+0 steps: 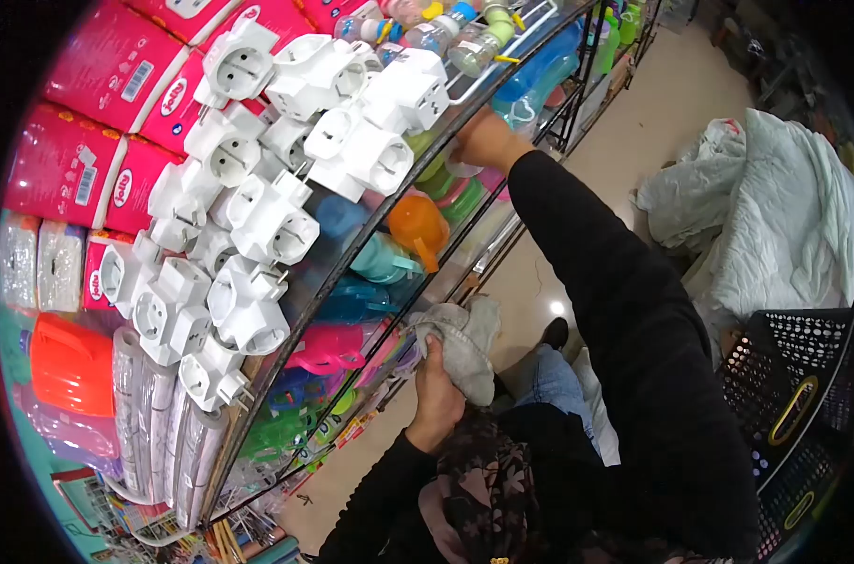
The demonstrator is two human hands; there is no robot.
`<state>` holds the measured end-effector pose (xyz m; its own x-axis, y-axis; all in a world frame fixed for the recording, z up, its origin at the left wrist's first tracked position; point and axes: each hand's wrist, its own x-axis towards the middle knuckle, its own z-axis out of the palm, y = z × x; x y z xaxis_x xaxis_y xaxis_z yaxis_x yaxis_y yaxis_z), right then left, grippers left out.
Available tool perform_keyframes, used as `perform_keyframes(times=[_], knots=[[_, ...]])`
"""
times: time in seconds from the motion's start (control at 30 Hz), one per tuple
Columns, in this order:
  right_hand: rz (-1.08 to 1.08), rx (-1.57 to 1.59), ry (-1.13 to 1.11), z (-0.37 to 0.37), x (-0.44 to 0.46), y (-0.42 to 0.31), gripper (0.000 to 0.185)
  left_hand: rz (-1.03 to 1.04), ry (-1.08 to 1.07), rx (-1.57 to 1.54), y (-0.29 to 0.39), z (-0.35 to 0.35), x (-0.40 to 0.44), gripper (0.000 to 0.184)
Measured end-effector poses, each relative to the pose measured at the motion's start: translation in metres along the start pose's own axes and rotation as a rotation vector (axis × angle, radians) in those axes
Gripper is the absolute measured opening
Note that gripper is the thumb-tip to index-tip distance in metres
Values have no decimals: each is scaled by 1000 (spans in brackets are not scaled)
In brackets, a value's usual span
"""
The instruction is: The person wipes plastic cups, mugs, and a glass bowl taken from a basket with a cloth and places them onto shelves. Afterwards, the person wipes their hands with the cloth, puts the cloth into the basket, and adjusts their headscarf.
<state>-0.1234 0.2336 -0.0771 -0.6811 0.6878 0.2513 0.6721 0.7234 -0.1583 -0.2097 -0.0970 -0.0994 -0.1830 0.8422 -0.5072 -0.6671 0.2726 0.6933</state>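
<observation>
My left hand point(436, 395) is closed on a crumpled grey cloth point(474, 348), thumb on top, beside the lower shelves. My right hand point(488, 141) reaches past the rack's black metal edge point(352, 249) into the shelf below the top one. Its fingers are mostly hidden there, near green plastic containers point(460, 197), so what they touch does not show. An orange plastic jug point(417, 226) and a teal plastic item point(384, 258) stand on that same shelf, nearer to me.
Several white plug adapters point(276, 221) are piled on the top shelf, with pink jolly packs point(107, 66) behind and small bottles point(436, 33) at the far end. Wrapped rolls point(159, 432) lie near. A white sheet point(775, 216) and black baskets point(793, 357) are at right.
</observation>
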Motion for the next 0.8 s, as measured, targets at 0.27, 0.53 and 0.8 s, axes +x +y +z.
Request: perform_keyframes(times=[0.27, 0.53, 0.8], knots=[[375, 549, 184, -8, -189, -124, 70, -182, -223, -188, -5, 66, 15, 52], [679, 610, 127, -152, -382, -181, 71, -478, -632, -81, -53, 160, 10, 54], [1219, -144, 974, -363, -515, -168, 34, -711, -825, -112, -63, 243, -30, 57]])
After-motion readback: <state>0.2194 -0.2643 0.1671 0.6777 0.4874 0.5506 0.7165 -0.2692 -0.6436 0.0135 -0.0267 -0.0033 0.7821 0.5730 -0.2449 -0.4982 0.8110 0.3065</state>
